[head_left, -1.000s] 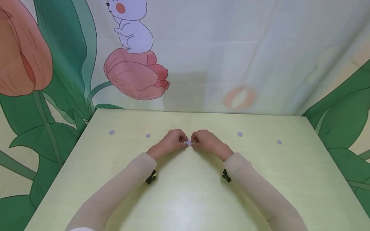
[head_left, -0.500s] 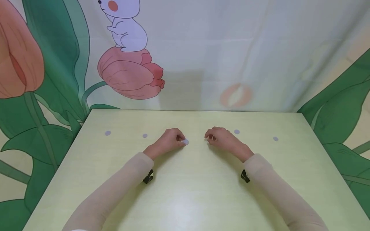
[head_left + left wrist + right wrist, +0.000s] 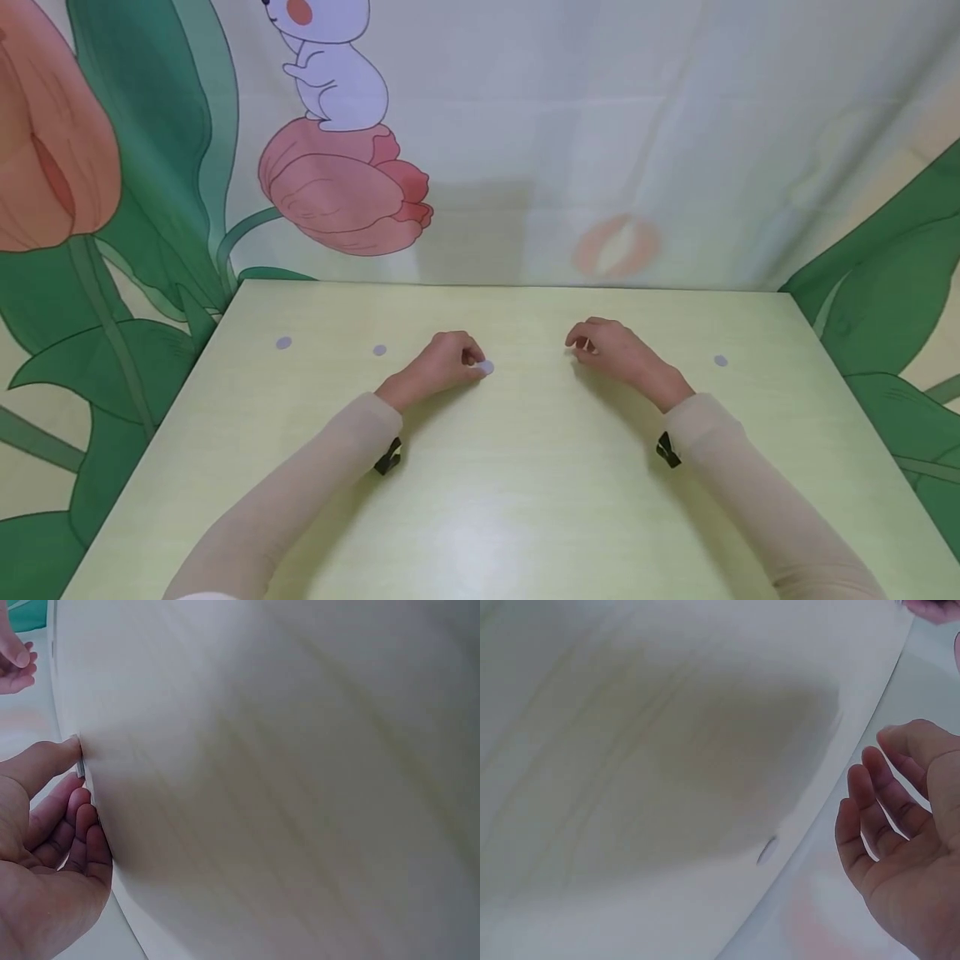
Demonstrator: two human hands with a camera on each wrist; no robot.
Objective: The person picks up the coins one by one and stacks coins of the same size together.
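Between the thumb and fingers of my left hand (image 3: 444, 364) is a small pale lilac disc (image 3: 487, 367), pinched close over the table. The left wrist view shows that disc (image 3: 80, 760) edge-on at the thumb tip. My right hand (image 3: 618, 350) hovers to the right with loosely bent fingers and nothing in its grasp; in the right wrist view the fingers (image 3: 861, 796) are apart from the thumb. A similar disc (image 3: 767, 850) lies on the table near that hand. In the head view the right hand covers the spot where one disc lay.
Two more discs lie to the left, an outer disc (image 3: 283, 342) and an inner disc (image 3: 379, 350). Another disc (image 3: 721, 361) lies at the far right. The pale yellow table (image 3: 480, 492) ends at a printed curtain (image 3: 480, 167) with tulips and a white animal.
My right hand has let go of the middle disc and moved right, over where another disc lay. The left hand keeps its pinch on the disc at about the same place.
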